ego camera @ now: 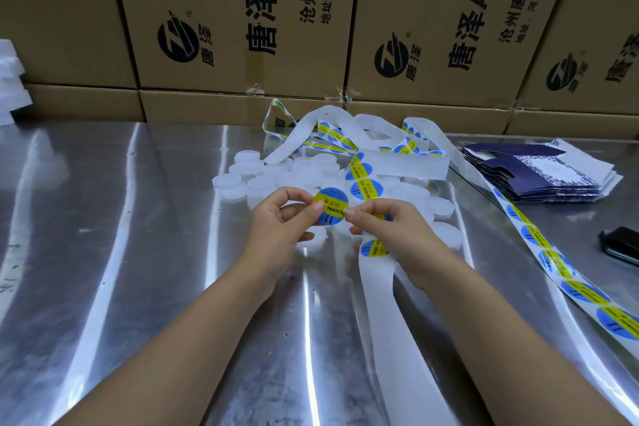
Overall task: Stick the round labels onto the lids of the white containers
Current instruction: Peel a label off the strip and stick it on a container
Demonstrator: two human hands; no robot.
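Observation:
A round blue and yellow label [330,204] is held up above the table between my two hands. My left hand [276,228] pinches its left edge with thumb and forefinger. My right hand [390,228] touches its right edge with a fingertip and grips the white label strip [377,277], which hangs down toward me. A white container [316,237] lies on the table just below my left fingers. Several more white containers [304,169] are heaped behind my hands. I cannot tell whether the label sits on a lid.
The steel table [138,252] is backed by a wall of cardboard boxes [242,28]. A long strip of labels [553,263] runs along the right. A stack of flat dark blue cartons [539,169] and a black phone [622,244] lie at the right.

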